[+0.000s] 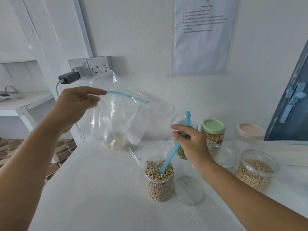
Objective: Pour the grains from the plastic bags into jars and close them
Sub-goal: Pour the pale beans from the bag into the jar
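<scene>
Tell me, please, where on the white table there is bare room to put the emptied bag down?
The near-left of the table is bare, bordered by its left edge, the rice bag and the open bean jar. The right side is crowded: the loose lid, the soybean jar, and the green-lidded jar.

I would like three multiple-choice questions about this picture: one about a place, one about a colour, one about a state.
1. Where does the clear loose lid lie?
A. on the table right of the open jar
B. on the shelf
C. on the bag

2. What colour is the lid of the closed jar at the back?
A. red
B. green
C. black

3. The open jar in front is
A. empty
B. lying on its side
C. nearly full of grains

Key: 1 A, it lies flat beside that jar; 2 B, its cap is pale green; 3 C, grains reach its mouth.
</scene>
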`<state>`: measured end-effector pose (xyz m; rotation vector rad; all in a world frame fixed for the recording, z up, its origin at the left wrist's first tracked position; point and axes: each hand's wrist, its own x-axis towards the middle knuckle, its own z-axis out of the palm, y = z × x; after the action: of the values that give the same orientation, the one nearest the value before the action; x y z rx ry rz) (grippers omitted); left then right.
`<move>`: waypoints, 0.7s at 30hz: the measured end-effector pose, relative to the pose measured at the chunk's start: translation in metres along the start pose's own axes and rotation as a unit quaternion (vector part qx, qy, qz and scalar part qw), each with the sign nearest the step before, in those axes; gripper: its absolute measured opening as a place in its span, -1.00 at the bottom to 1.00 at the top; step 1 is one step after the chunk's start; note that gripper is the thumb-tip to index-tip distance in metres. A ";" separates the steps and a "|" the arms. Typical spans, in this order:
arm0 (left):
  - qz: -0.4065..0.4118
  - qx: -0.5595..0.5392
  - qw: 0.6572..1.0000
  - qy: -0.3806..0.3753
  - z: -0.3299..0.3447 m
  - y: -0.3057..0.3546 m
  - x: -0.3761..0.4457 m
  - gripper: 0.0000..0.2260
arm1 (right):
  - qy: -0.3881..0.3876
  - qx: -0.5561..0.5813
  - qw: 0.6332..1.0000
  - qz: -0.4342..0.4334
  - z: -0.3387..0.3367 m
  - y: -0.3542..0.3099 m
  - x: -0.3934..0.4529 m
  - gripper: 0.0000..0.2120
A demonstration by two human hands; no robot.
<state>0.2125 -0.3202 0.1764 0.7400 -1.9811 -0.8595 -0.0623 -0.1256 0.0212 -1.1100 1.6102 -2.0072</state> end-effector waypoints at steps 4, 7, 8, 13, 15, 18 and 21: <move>0.046 0.015 0.998 0.044 0.002 0.006 0.005 -0.75 | -0.003 0.006 1.000 -0.003 0.002 -0.001 0.001 -0.72; 0.062 0.046 0.996 0.053 0.003 0.008 0.006 -0.75 | -0.006 0.009 1.000 -0.006 0.004 -0.002 0.000 -0.71; 0.058 0.047 0.996 0.048 0.002 0.009 0.006 -0.75 | -0.007 0.009 1.000 -0.008 0.004 -0.001 0.000 -0.71; 0.023 -0.005 1.000 -0.013 -0.002 0.020 0.007 -0.63 | -0.007 0.004 1.000 -0.012 0.003 0.002 0.002 -0.72; 0.023 -0.052 0.998 -0.028 -0.005 0.025 0.008 -0.62 | -0.005 0.000 1.000 -0.013 0.001 0.003 0.002 -0.74; 0.024 -0.075 0.996 -0.031 -0.006 0.033 0.014 -0.76 | 0.000 -0.009 1.000 -0.014 0.000 0.004 0.002 -0.76; 0.001 -0.058 0.998 -0.010 -0.005 0.038 0.023 -0.86 | 0.003 -0.017 1.000 -0.015 -0.001 0.004 0.002 -0.76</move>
<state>0.1983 -0.3164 0.2192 0.6641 -1.9326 -0.9744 -0.0649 -0.1277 0.0179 -1.1469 1.6474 -2.0109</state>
